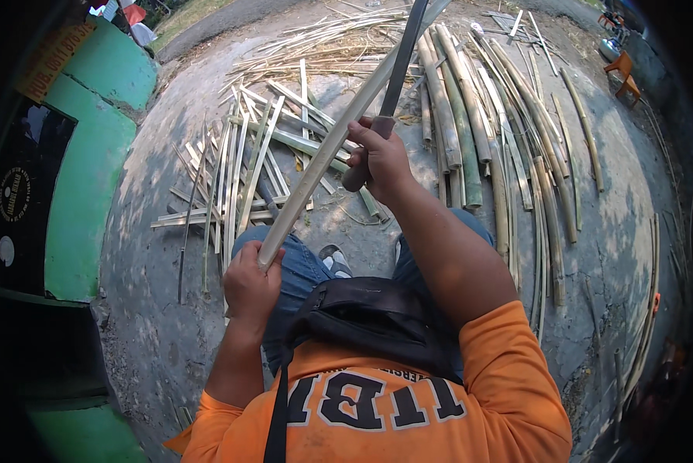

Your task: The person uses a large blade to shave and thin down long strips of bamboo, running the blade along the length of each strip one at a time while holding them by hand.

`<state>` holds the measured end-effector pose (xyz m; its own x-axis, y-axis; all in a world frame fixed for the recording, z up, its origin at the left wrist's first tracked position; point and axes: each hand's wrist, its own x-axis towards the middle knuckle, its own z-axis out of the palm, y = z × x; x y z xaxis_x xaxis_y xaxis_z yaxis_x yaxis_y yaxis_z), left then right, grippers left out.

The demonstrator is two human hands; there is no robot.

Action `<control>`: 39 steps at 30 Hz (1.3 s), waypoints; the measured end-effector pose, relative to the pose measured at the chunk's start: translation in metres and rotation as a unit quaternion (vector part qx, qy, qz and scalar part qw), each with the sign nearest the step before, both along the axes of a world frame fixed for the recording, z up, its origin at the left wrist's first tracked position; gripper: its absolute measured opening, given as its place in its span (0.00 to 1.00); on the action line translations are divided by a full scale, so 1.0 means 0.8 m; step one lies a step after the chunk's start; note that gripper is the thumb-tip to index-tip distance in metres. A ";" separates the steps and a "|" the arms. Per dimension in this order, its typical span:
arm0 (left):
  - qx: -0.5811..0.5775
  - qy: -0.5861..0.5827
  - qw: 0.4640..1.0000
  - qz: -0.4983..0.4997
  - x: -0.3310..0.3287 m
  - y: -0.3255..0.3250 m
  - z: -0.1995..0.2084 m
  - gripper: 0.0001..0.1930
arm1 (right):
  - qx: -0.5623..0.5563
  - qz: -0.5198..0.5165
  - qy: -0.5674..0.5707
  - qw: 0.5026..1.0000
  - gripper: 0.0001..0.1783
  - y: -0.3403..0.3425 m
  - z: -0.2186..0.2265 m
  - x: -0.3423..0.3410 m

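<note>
Thin, pale split-bamboo strips (263,154) lie heaped on grey concrete ground (145,247). The left hand (251,284) is wrapped around the lower end of a long, pale bamboo slat (309,177), which slants up rightward. The right hand (382,163) grips a long, dark-bladed, brown-handled knife (401,73), blade upward. Round, tan bamboo poles (470,100) lie farther right.

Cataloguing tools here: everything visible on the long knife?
The long knife has a narrow, dark, metallic-looking blade and a thick brownish handle with a rounded end. The right hand grips the handle; the blade points away, leaning right, crossing in front of the pale strip. Contact there is unclear; the tip is out of view.
</note>
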<state>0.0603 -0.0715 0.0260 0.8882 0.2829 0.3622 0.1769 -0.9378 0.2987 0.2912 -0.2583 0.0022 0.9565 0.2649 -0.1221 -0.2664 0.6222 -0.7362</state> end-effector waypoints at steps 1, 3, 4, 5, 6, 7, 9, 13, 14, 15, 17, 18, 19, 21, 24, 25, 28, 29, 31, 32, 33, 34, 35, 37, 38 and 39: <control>0.007 0.007 1.000 -0.005 0.000 0.000 0.000 0.16 | 0.013 0.006 0.006 1.000 0.23 -0.001 -0.002 0.002; 0.013 0.014 1.000 -0.009 -0.001 -0.001 0.002 0.17 | 0.026 0.013 0.012 1.000 0.20 -0.002 -0.004 0.004; 0.004 0.011 1.000 -0.018 -0.003 -0.002 0.004 0.18 | 0.034 0.017 0.019 0.999 0.18 -0.002 -0.005 0.004; -0.005 0.008 1.000 -0.026 -0.004 -0.004 0.007 0.19 | 0.043 0.021 0.026 0.999 0.17 -0.003 -0.006 0.004; -0.005 0.008 1.000 -0.026 -0.006 -0.002 0.008 0.19 | 0.043 0.021 0.026 0.999 0.17 -0.004 -0.006 0.006; -0.059 0.043 0.997 -0.025 -0.008 0.001 0.011 0.20 | 0.049 0.027 0.021 0.998 0.16 -0.005 -0.007 0.007; -0.113 0.077 0.990 -0.022 -0.013 0.010 0.019 0.21 | 0.055 0.033 0.017 0.998 0.15 -0.007 -0.006 0.007; -0.284 0.196 0.936 -0.074 -0.029 0.028 0.034 0.24 | 0.093 0.077 0.002 0.993 0.14 -0.012 0.003 0.003; -0.308 0.205 0.925 -0.089 -0.032 0.030 0.034 0.24 | 0.105 0.096 -0.009 0.990 0.14 -0.013 0.005 0.003; -0.309 0.204 0.925 -0.088 -0.034 0.030 0.033 0.24 | 0.104 0.098 -0.009 0.990 0.14 -0.013 0.006 0.002; -0.466 0.305 0.830 -0.012 -0.038 0.031 0.030 0.18 | 0.121 0.132 -0.028 0.983 0.15 -0.015 0.007 0.002; -0.466 0.304 0.831 -0.011 -0.041 0.030 0.027 0.18 | 0.121 0.134 -0.028 0.983 0.15 -0.016 0.008 0.002; -0.487 0.295 0.821 -0.035 -0.044 0.027 0.021 0.16 | 0.105 0.143 -0.047 0.983 0.16 -0.017 0.009 0.002; -0.467 0.248 0.844 -0.094 -0.051 0.029 0.000 0.14 | 0.089 0.155 -0.067 0.982 0.17 -0.017 0.016 0.000; -0.468 0.212 0.856 -0.065 -0.052 0.040 -0.017 0.16 | -0.004 0.112 -0.067 0.991 0.15 -0.019 0.020 0.003; -0.467 0.210 0.856 -0.065 -0.050 0.043 -0.019 0.16 | -0.114 0.082 -0.070 0.988 0.16 -0.025 0.009 0.014; -0.444 0.193 0.874 -0.026 -0.044 0.054 -0.026 0.18 | -0.308 0.026 -0.080 0.948 0.18 -0.039 -0.002 0.032; -0.442 0.174 0.880 -0.019 -0.043 0.058 -0.029 0.18 | -0.381 0.006 -0.150 0.912 0.19 -0.041 -0.003 0.033; -0.440 0.153 0.885 -0.012 -0.037 0.064 -0.029 0.18 | -0.446 -0.052 -0.250 0.858 0.21 -0.032 -0.008 0.024; -0.438 0.145 0.887 0.000 -0.032 0.067 -0.026 0.18 | -0.445 -0.051 -0.251 0.858 0.21 -0.028 -0.010 0.019; -0.436 0.137 0.890 0.014 -0.030 0.070 -0.024 0.17 | -0.483 -0.018 -0.278 0.830 0.21 -0.024 -0.002 0.010; -0.436 0.135 0.890 0.017 -0.026 0.072 -0.024 0.17 | -0.520 0.014 -0.304 0.798 0.21 -0.019 0.003 0.003; -0.437 0.122 0.891 0.024 -0.022 0.075 -0.027 0.17 | -0.542 0.043 -0.326 0.773 0.18 -0.011 0.000 -0.003; -0.439 0.109 0.891 0.031 -0.012 0.077 -0.031 0.17 | -0.546 0.095 -0.359 0.751 0.17 0.001 0.000 -0.015; -0.439 0.115 0.891 0.031 -0.008 0.078 -0.032 0.18 | -0.549 0.146 -0.389 0.725 0.17 0.006 0.001 -0.022; -0.439 0.120 0.890 0.032 -0.007 0.078 -0.034 0.18 | -0.558 0.154 -0.415 0.702 0.14 0.011 0.004 -0.030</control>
<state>0.0550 -0.0087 -0.0009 0.8822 0.4159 -0.2207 0.3785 -0.3478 0.8578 0.2673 -0.2493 0.0053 0.7397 0.6564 0.1481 0.5466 -0.4577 -0.7013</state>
